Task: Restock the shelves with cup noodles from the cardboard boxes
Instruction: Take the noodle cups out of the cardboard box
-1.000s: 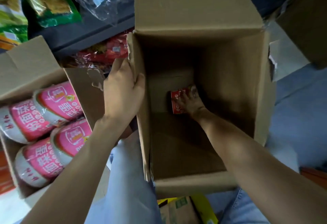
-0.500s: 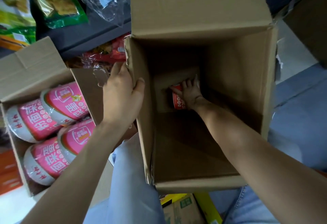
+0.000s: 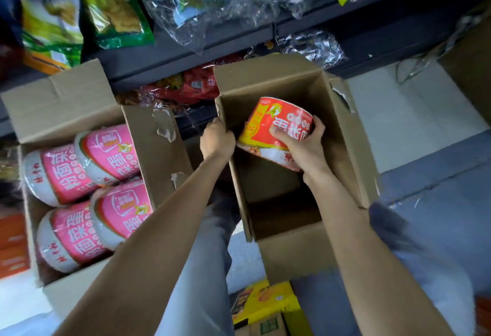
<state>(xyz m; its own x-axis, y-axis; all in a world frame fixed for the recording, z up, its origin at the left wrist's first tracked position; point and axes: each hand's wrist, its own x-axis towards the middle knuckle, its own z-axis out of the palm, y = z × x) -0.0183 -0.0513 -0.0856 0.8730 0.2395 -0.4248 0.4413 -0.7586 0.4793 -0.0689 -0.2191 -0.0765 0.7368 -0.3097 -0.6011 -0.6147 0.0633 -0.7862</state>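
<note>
the right hand (image 3: pixel 300 147) grips a red cup noodle tub (image 3: pixel 276 128), thumb across its printed side and fingers curled round the far edge, holding it tilted above the mouth of an open cardboard box (image 3: pixel 305 250). the tub's wrapper is red with a yellow panel at one end and large white chinese characters, partly covered by the thumb and not fully readable; its lower band is white with small red marks. the left hand (image 3: pixel 216 140) clamps the box's left wall near the top corner, fingers curled over the rim. the inside of this box is dark below the tub, and what else lies in it cannot be made out.

to the left stands a second cardboard box (image 3: pixel 66 102) with its flaps up, holding four pink cup noodle tubs (image 3: pixel 111 149) on their sides in two rows. their pink labels carry big white characters, among them 粉面菜蛋, and the white rims show small red writing.

behind both boxes runs a dark shelf (image 3: pixel 164 59) with green and yellow snack bags (image 3: pixel 114 9) and clear plastic wrap above it, and red packets (image 3: pixel 194 86) on the level below. by the person's legs lies a yellow carton (image 3: pixel 268 301) with print too blurred to read.
</note>
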